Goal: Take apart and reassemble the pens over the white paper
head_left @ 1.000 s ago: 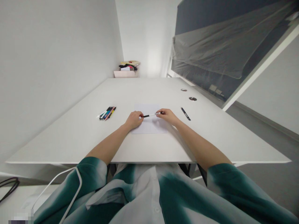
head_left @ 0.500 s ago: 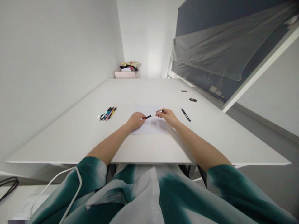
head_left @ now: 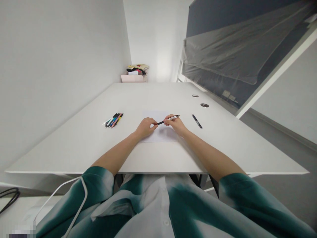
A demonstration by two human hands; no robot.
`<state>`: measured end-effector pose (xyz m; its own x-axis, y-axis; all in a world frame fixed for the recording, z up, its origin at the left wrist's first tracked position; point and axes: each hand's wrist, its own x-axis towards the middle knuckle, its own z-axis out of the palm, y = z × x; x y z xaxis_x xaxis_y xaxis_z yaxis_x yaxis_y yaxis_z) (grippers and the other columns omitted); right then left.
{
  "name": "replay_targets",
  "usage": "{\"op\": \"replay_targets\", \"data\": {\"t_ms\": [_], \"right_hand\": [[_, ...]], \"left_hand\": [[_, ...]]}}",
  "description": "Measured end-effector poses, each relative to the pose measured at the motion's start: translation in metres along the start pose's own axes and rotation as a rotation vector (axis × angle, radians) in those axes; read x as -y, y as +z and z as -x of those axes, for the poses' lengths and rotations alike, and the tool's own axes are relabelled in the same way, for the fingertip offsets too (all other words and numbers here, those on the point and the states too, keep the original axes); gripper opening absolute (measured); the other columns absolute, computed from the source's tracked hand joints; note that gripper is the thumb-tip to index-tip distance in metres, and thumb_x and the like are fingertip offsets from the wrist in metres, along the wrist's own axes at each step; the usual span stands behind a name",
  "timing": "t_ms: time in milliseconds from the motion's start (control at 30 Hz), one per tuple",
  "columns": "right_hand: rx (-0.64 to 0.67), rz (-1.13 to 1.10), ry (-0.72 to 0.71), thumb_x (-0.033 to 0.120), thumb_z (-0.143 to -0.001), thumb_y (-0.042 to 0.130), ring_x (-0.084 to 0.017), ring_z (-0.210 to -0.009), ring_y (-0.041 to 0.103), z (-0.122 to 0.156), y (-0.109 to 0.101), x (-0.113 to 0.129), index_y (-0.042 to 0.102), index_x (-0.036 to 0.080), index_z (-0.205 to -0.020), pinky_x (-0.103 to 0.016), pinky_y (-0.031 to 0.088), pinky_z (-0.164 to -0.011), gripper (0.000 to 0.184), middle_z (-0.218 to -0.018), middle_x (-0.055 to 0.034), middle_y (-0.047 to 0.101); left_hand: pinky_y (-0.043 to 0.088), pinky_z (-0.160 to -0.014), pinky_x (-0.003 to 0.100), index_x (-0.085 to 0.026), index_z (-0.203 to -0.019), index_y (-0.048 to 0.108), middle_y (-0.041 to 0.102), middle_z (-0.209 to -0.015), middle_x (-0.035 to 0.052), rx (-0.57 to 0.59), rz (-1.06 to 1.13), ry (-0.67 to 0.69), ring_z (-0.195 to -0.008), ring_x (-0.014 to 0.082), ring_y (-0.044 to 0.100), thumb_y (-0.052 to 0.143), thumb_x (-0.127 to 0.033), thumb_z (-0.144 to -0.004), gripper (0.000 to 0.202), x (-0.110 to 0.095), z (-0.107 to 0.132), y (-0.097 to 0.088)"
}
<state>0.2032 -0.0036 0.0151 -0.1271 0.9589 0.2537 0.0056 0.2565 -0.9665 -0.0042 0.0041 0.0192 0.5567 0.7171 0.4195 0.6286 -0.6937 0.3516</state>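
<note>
Over a white sheet of paper [head_left: 158, 138] on the table, both hands meet at one slim pen [head_left: 160, 122] with a black front part and a white barrel. My left hand [head_left: 145, 128] has its thumb and forefinger closed at the pen's left end, and that tip is hidden by the fingers. My right hand [head_left: 176, 125] pinches the pen about midway. Its back end slants up and to the right, clear of the fingers. A dark pen [head_left: 197, 121] lies apart on the table to the right of my right hand.
A bunch of several coloured pens [head_left: 114, 120] lies on the white table [head_left: 81, 145] at left. Two round grommets [head_left: 204, 105] are set in the tabletop at right. A pink box [head_left: 132, 78] with cloth stands beyond the far edge. A plastic-covered dark board [head_left: 223, 49] leans over the right side.
More of the pen's back end now sticks out past my right hand. The pen and my left fingertips have shifted slightly right, and my hands are a little closer together.
</note>
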Motion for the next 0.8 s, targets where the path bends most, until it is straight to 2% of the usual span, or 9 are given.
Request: {"op": "replay_targets", "data": {"t_ms": [133,233,400,567,667,800], "right_hand": [[0.076,0.054,0.010,0.053,-0.065,0.076,-0.013,-0.060,0.058,0.002,0.007,-0.003,0.063,0.019,-0.081,-0.028,0.047,-0.063,0.040,-0.065,-0.0004,0.066],[0.089,0.062,-0.006,0.055,-0.070,0.072,-0.014,-0.064,0.060,0.000,0.005,-0.008,0.066,0.018,-0.082,-0.029,0.047,-0.065,0.039,-0.068,-0.0024,0.068],[-0.071,0.063,0.008,0.057,-0.073,0.066,-0.015,-0.069,0.062,-0.006,-0.008,-0.012,0.068,0.018,-0.088,-0.029,0.047,-0.066,0.042,-0.078,-0.0059,0.072],[-0.240,0.092,0.027,0.053,-0.070,0.067,-0.016,-0.069,0.061,-0.008,-0.016,-0.012,0.065,0.020,-0.083,-0.029,0.045,-0.066,0.036,-0.073,-0.0040,0.070],[-0.284,0.089,0.034,0.047,-0.065,0.070,-0.016,-0.066,0.058,-0.009,-0.017,-0.012,0.064,0.021,-0.075,-0.029,0.044,-0.064,0.028,-0.064,-0.0009,0.065],[-0.291,0.048,0.077,0.044,-0.068,0.067,-0.014,-0.063,0.055,-0.013,-0.017,-0.014,0.065,0.021,-0.069,-0.027,0.043,-0.059,0.024,-0.063,-0.0007,0.062]], "left_hand": [[0.045,-0.093,0.039,-0.021,-0.094,0.072,0.072,-0.094,0.0058,0.005,0.015,0.017,-0.093,0.0214,0.062,0.056,-0.030,-0.088,0.019,-0.003,0.000,0.003],[0.045,-0.095,0.040,-0.020,-0.100,0.071,0.072,-0.099,0.0071,-0.004,0.000,-0.013,-0.097,0.0224,0.062,0.056,-0.032,-0.088,0.022,0.001,0.001,0.004],[0.042,-0.103,0.042,-0.016,-0.111,0.068,0.068,-0.117,0.0118,0.031,-0.098,-0.118,-0.111,0.0259,0.059,0.058,-0.032,-0.086,0.031,0.013,0.004,0.003],[0.037,-0.111,0.042,-0.017,-0.123,0.062,0.056,-0.137,0.0124,0.165,-0.210,-0.191,-0.127,0.0276,0.051,0.055,-0.043,-0.088,0.044,0.020,0.007,0.005],[0.034,-0.113,0.040,-0.018,-0.128,0.059,0.051,-0.144,0.0119,0.244,-0.243,-0.216,-0.133,0.0269,0.046,0.050,-0.047,-0.090,0.049,0.021,0.008,0.007],[0.034,-0.114,0.039,-0.020,-0.130,0.058,0.050,-0.145,0.0107,0.276,-0.257,-0.227,-0.134,0.0261,0.046,0.046,-0.049,-0.091,0.050,0.021,0.009,0.007]]}}
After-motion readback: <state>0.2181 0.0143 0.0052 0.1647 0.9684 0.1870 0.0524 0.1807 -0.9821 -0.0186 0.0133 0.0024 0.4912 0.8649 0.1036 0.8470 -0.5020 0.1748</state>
